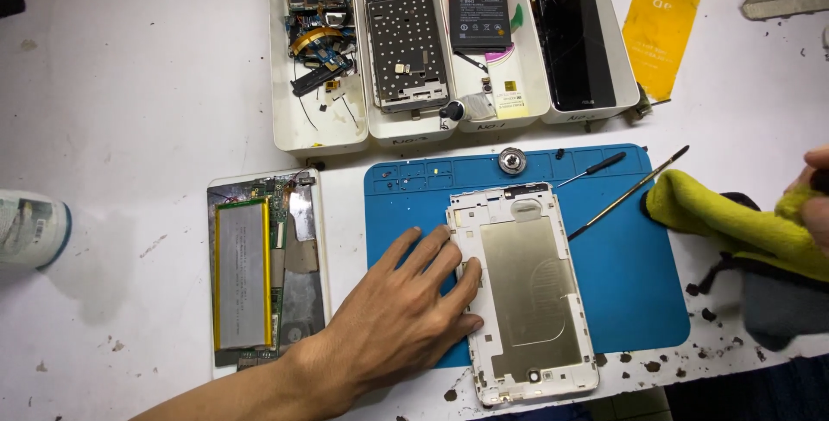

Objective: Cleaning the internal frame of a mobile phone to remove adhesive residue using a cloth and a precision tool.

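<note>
From the head camera, the left hand point(401, 313) lies flat with its fingers spread out, pressing on the left edge of a white phone frame point(525, 291) with a shiny metal plate in the middle. The fingers are not curled around anything; they just rest on the frame and the blue work mat point(639, 274) under it. The frame sits in the middle of the mat, standing tall from 12 o'clock to 6 o'clock. At 3 o'clock, at the picture's edge, the right hand point(816, 201) pinches a yellow-green cloth point(725, 222), which droops down to the mat's right edge. It looks like the holding-still step, with the cloth getting ready to wipe the frame. The next move probably needs the cloth brought over to the metal plate while the left hand keeps the frame from sliding. At 1 o'clock from the frame lie a small black screwdriver point(596, 167) and a thin metal pry tool point(626, 194). At 9 o'clock from the mat, an open tablet point(268, 270) shows its silver battery. At 12 o'clock, four white trays point(315, 132) hold circuit boards, a frame, a battery and a dark screen. A yellow pouch point(661, 32) lies at 2 o'clock.
</note>
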